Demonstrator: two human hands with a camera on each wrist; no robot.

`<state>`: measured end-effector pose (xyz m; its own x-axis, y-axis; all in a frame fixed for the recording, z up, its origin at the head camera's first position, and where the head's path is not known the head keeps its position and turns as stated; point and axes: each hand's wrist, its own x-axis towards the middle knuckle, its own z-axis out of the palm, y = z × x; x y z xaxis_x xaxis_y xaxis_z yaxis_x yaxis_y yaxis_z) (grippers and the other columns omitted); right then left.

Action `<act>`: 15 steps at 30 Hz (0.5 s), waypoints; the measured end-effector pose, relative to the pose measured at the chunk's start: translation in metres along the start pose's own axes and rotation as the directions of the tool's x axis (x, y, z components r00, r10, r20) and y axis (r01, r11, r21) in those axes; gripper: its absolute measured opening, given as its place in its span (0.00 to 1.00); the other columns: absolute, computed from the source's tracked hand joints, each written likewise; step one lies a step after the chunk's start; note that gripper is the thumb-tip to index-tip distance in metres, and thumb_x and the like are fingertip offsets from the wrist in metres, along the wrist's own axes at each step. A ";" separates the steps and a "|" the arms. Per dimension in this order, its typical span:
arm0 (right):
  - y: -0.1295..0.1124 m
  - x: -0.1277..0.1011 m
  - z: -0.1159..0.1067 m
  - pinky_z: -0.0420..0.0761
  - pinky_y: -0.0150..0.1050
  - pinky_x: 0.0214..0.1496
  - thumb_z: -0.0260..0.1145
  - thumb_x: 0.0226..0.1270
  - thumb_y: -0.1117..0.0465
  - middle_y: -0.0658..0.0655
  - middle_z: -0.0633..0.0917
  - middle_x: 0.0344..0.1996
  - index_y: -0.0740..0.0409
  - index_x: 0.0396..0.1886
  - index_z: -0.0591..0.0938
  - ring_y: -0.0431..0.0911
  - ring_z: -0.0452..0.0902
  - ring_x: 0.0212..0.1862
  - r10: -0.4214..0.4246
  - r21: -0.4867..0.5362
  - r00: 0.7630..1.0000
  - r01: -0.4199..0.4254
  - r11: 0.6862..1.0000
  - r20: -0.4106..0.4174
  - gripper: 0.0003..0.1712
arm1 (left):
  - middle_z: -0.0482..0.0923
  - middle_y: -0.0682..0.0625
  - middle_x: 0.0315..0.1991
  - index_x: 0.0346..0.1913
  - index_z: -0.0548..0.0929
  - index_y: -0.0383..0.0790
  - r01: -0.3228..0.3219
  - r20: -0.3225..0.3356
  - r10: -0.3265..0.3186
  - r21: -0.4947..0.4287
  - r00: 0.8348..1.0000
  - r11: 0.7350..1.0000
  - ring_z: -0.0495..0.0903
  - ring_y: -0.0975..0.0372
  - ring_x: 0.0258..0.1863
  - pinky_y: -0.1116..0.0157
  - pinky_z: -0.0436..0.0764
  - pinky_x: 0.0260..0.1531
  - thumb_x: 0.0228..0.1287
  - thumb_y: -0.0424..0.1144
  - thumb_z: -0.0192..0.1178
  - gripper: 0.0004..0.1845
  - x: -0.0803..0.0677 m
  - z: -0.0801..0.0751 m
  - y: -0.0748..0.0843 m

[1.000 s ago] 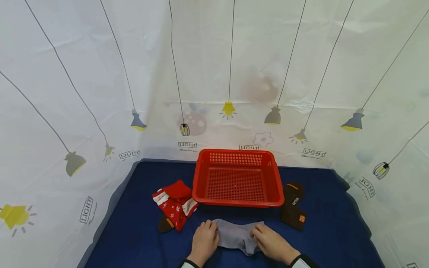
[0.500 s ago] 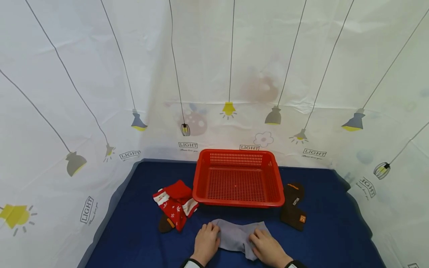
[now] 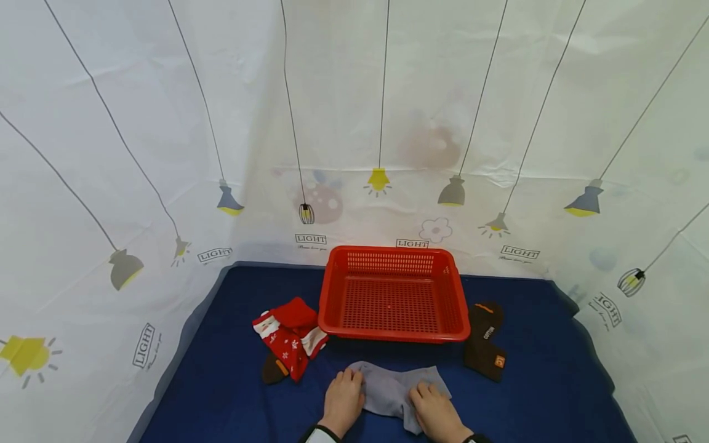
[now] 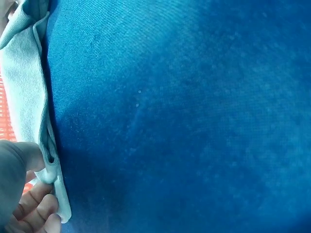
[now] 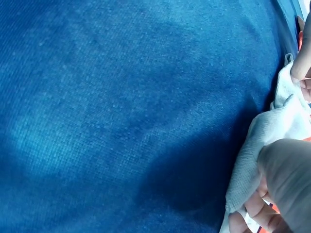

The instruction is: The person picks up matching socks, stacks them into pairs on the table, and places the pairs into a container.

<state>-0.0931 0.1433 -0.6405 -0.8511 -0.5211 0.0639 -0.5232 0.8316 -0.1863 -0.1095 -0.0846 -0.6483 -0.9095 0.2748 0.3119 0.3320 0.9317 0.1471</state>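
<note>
A light grey sock point(image 3: 382, 387) lies crosswise on the dark blue cloth, in front of the red basket. At its left end my left hand point(image 3: 342, 399) pinches the fabric; the left wrist view shows the thumb and fingers on either side of the sock's edge point(image 4: 26, 87). My right hand point(image 3: 434, 407) grips the sock nearer its right end, where a fold hangs toward me. In the right wrist view the thumb point(image 5: 286, 170) presses on the sock and the fingers curl beneath it. The right end of the sock sticks out past the right hand.
A red plastic basket point(image 3: 393, 336) stands behind the sock. Red patterned socks point(image 3: 290, 341) lie to its left, partly over a brown sock point(image 3: 274, 370). To the right lies a dark brown sock point(image 3: 483, 344) with orange marks. A printed white sheet point(image 3: 354, 111) encloses the table.
My right hand has shifted left and toward me along the sock, baring its right end and drawing the front fold nearer. The left hand has moved slightly right, keeping its hold.
</note>
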 end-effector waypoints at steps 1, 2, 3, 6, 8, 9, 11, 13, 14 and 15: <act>-0.001 0.000 0.001 0.64 0.34 0.21 0.62 0.59 0.61 0.48 0.68 0.25 0.51 0.29 0.72 0.44 0.66 0.27 0.003 -0.005 1.000 -0.003 1.000 -0.002 0.06 | 0.71 0.51 0.26 0.28 0.76 0.46 0.004 0.003 -0.004 -0.003 1.000 1.000 0.72 0.58 0.24 0.63 0.72 0.25 0.37 0.39 0.70 0.13 0.000 0.000 0.000; -0.001 0.000 0.001 0.64 0.34 0.21 0.62 0.59 0.61 0.48 0.69 0.25 0.51 0.29 0.72 0.44 0.66 0.27 0.008 -0.008 1.000 -0.008 1.000 0.004 0.05 | 0.71 0.51 0.26 0.27 0.76 0.46 0.006 0.004 -0.006 -0.004 1.000 1.000 0.72 0.58 0.24 0.63 0.72 0.25 0.38 0.38 0.70 0.13 0.000 0.000 0.001; -0.002 0.001 0.001 0.64 0.34 0.21 0.61 0.60 0.60 0.48 0.69 0.25 0.51 0.29 0.72 0.43 0.67 0.27 0.012 -0.007 1.000 -0.012 1.000 0.011 0.05 | 0.70 0.51 0.25 0.27 0.76 0.46 0.006 0.000 -0.006 -0.003 1.000 1.000 0.72 0.58 0.24 0.63 0.72 0.25 0.37 0.38 0.70 0.13 0.000 0.000 0.001; -0.003 0.001 0.003 0.65 0.35 0.22 0.60 0.61 0.60 0.48 0.69 0.25 0.50 0.29 0.72 0.43 0.67 0.28 0.025 -0.009 0.999 -0.025 1.000 0.037 0.05 | 0.70 0.51 0.24 0.27 0.75 0.46 0.012 -0.016 -0.012 0.000 1.000 1.000 0.72 0.58 0.23 0.63 0.71 0.24 0.37 0.36 0.69 0.13 0.000 0.001 0.002; -0.003 0.002 0.003 0.65 0.36 0.22 0.60 0.62 0.59 0.48 0.70 0.24 0.50 0.29 0.72 0.43 0.67 0.28 0.033 -0.009 0.998 -0.032 0.999 0.056 0.05 | 0.70 0.51 0.24 0.26 0.75 0.45 0.015 -0.033 -0.015 0.001 0.999 1.000 0.72 0.58 0.23 0.63 0.71 0.23 0.36 0.36 0.69 0.13 0.000 0.001 0.003; -0.003 0.002 0.003 0.65 0.36 0.22 0.60 0.62 0.59 0.48 0.70 0.24 0.50 0.28 0.72 0.43 0.67 0.28 0.035 -0.008 0.998 -0.034 0.999 0.061 0.05 | 0.70 0.51 0.24 0.26 0.74 0.45 0.015 -0.040 -0.015 -0.001 0.999 1.000 0.72 0.58 0.22 0.63 0.71 0.23 0.36 0.35 0.68 0.13 -0.001 0.001 0.003; -0.003 0.002 0.004 0.64 0.35 0.22 0.59 0.62 0.59 0.48 0.70 0.24 0.50 0.28 0.72 0.43 0.67 0.27 0.036 -0.005 0.997 -0.035 0.999 0.072 0.05 | 0.70 0.51 0.23 0.26 0.74 0.45 0.013 -0.054 -0.013 -0.002 0.998 1.000 0.72 0.57 0.22 0.63 0.71 0.22 0.36 0.35 0.68 0.13 0.000 0.002 0.003; -0.001 0.001 0.003 0.63 0.35 0.22 0.59 0.62 0.61 0.47 0.69 0.23 0.50 0.28 0.71 0.42 0.66 0.27 0.034 0.003 0.997 -0.034 0.999 0.072 0.05 | 0.70 0.51 0.23 0.25 0.74 0.44 0.005 -0.066 -0.005 0.000 0.998 1.000 0.72 0.57 0.21 0.63 0.71 0.21 0.35 0.34 0.67 0.13 0.000 0.002 0.003; -0.001 0.001 0.002 0.63 0.35 0.22 0.59 0.61 0.61 0.47 0.69 0.23 0.50 0.28 0.71 0.42 0.66 0.27 0.033 0.007 0.997 -0.033 0.999 0.068 0.06 | 0.70 0.51 0.22 0.25 0.73 0.45 0.000 -0.073 0.000 0.000 0.997 1.000 0.72 0.57 0.21 0.63 0.70 0.21 0.35 0.34 0.67 0.13 0.000 0.002 0.003; 0.000 0.001 0.001 0.63 0.34 0.22 0.59 0.61 0.62 0.47 0.69 0.23 0.50 0.27 0.71 0.41 0.66 0.26 0.030 0.007 0.998 -0.031 0.999 0.059 0.06 | 0.69 0.51 0.22 0.25 0.73 0.45 -0.002 -0.076 0.002 0.000 0.997 1.000 0.71 0.58 0.20 0.63 0.70 0.20 0.34 0.34 0.67 0.13 0.001 0.001 0.003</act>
<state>-0.0940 0.1427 -0.6420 -0.8626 -0.5059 0.0004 -0.4963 0.8459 -0.1955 -0.1095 -0.0816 -0.6490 -0.8874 0.2576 0.3822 0.3335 0.9313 0.1464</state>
